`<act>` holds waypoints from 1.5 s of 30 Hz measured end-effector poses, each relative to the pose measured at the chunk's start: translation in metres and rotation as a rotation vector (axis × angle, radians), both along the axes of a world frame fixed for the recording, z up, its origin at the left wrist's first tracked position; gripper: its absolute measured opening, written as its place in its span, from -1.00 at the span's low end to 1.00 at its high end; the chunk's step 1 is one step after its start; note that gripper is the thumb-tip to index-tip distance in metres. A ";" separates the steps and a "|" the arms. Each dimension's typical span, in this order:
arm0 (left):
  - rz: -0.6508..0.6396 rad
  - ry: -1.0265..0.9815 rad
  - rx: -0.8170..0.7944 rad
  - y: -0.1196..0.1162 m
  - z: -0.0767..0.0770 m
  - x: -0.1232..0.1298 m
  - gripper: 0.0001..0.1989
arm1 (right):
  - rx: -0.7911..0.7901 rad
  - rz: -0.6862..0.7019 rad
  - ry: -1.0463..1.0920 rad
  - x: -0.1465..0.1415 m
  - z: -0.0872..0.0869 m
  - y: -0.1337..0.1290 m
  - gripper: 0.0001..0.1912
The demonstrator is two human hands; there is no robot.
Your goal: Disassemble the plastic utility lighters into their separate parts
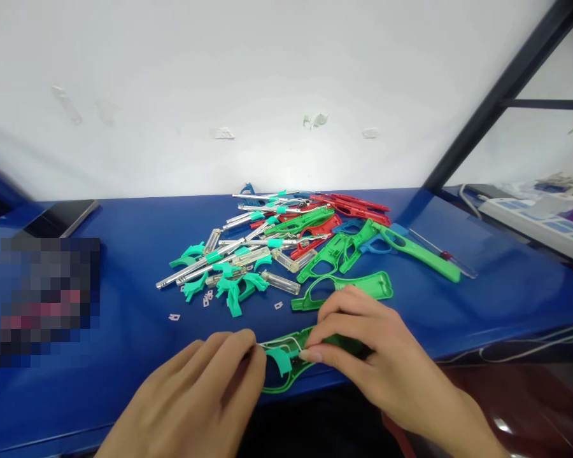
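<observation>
A green lighter shell half (pixel 282 386) lies at the table's front edge with its hollow side up. My left hand (pixel 205 381) is closed around the shell's left end, which its fingers hide. Inside the shell sit a teal trigger (pixel 281 361) and a thin white wire (pixel 291 339). Thumb and fingertips of my right hand (pixel 377 346) pinch at the wire's end beside the trigger, while the shell's right part runs beneath that hand. Just behind the right hand rests another green shell half (pixel 370 286).
Metal lighter tubes (pixel 186 272), teal triggers (pixel 239 296), clear fuel tanks (pixel 281 283) and red shells (pixel 356 207) are heaped mid-table. Small metal clips (pixel 174 317) lie in front. A screwdriver (pixel 446 256) is at right, a phone (pixel 62 217) at left. Behind stands a white wall (pixel 277 76).
</observation>
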State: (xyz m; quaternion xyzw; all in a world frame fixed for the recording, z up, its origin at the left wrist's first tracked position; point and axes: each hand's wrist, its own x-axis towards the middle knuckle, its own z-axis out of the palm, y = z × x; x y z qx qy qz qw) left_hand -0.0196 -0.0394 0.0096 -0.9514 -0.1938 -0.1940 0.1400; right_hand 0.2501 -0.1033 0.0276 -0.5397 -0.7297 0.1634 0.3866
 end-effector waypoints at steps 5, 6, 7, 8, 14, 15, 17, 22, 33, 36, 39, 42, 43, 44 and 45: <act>-0.097 -0.160 -0.184 0.017 0.014 0.005 -0.60 | -0.004 -0.001 0.009 0.000 0.001 0.000 -0.90; -0.107 -0.182 -0.211 0.018 0.016 0.007 -0.65 | -0.002 -0.002 0.009 -0.001 0.001 0.000 -0.90; -0.127 -0.202 -0.231 0.019 0.018 0.011 -0.70 | -0.001 -0.004 0.008 -0.001 0.001 0.000 -0.90; -0.146 -0.217 -0.253 0.020 0.021 0.014 -0.75 | -0.002 -0.007 0.008 -0.001 0.000 0.000 -0.90; -0.193 -0.219 -0.357 0.028 0.032 0.026 -0.78 | 0.024 -0.045 -0.007 -0.002 -0.003 0.002 -0.91; -0.198 -0.213 -0.340 0.029 0.032 0.027 -0.78 | 0.038 -0.048 -0.013 -0.002 -0.003 0.003 -0.91; -0.193 -0.202 -0.284 0.030 0.031 0.025 -0.78 | 0.071 -0.050 -0.029 -0.002 -0.005 0.003 -0.91; -0.187 -0.169 -0.174 0.030 0.027 0.021 -0.71 | 0.144 -0.023 -0.128 -0.002 -0.005 -0.002 -0.93; -0.218 -0.112 0.111 0.027 0.054 0.039 -0.46 | 0.156 0.083 -0.156 0.010 -0.006 -0.012 -0.74; -0.259 -0.116 0.155 0.030 0.051 0.041 -0.48 | 0.128 0.102 -0.118 0.011 -0.010 -0.009 -0.73; -0.300 -0.112 0.162 0.032 0.042 0.041 -0.53 | 0.122 0.102 -0.098 0.012 -0.011 -0.007 -0.75; -0.304 -0.150 0.144 0.035 0.032 0.039 -0.60 | 0.114 0.096 -0.096 0.011 -0.011 -0.005 -0.75; -0.299 -0.161 0.136 0.035 0.029 0.038 -0.61 | 0.109 0.101 -0.087 0.011 -0.011 -0.005 -0.76; -0.295 -0.165 0.130 0.035 0.027 0.037 -0.62 | 0.105 0.104 -0.076 0.011 -0.011 -0.005 -0.77; -0.296 -0.155 0.127 0.035 0.025 0.037 -0.62 | 0.104 0.103 -0.067 0.011 -0.011 -0.005 -0.78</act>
